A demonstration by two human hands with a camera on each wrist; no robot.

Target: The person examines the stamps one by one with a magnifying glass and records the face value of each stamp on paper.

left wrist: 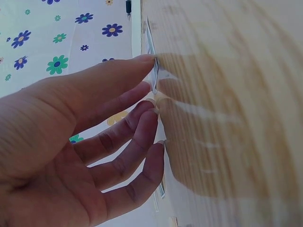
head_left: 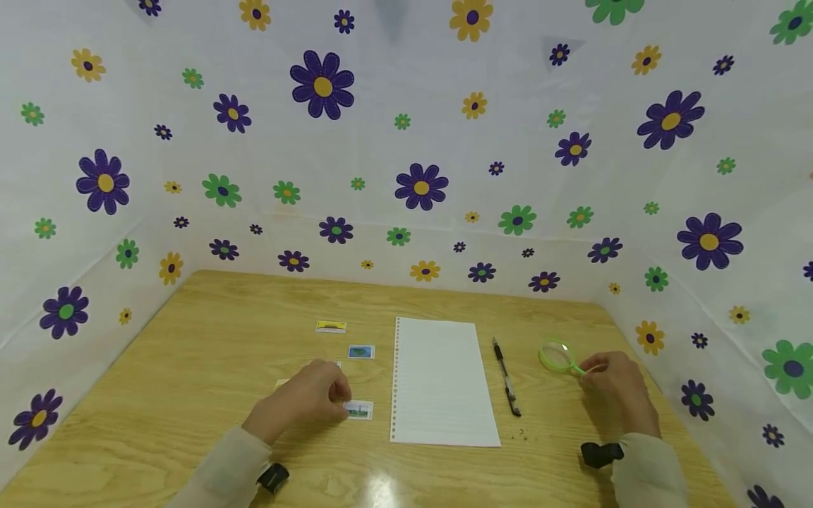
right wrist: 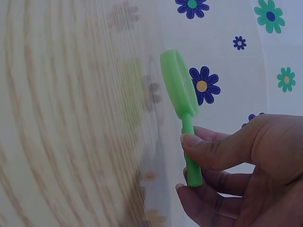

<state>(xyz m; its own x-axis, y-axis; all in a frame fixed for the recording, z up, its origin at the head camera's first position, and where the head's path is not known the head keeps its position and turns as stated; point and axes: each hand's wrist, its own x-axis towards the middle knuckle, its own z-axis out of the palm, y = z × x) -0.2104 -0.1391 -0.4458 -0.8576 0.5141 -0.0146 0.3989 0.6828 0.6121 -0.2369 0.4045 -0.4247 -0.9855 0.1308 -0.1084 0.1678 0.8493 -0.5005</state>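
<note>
In the head view my right hand [head_left: 615, 384] holds a green magnifying glass [head_left: 547, 358] by its handle, near the table's right side. The right wrist view shows the thumb and fingers round the handle of the magnifying glass [right wrist: 177, 85], its lens end raised. My left hand [head_left: 311, 393] is low at the table, thumb and forefinger pinching the left edge of a stamp [head_left: 360, 410] with a green picture. The other fingers of the left hand [left wrist: 109, 137] curl loosely against the tabletop in the left wrist view.
A blue stamp [head_left: 361, 351] and a yellow stamp [head_left: 331, 327] lie farther back; others are partly hidden behind the left hand. A lined white sheet [head_left: 444, 384] lies mid-table, with a black pen [head_left: 506, 377] on its right. Flowered cloth [head_left: 381, 141] walls the wooden table [head_left: 209, 331].
</note>
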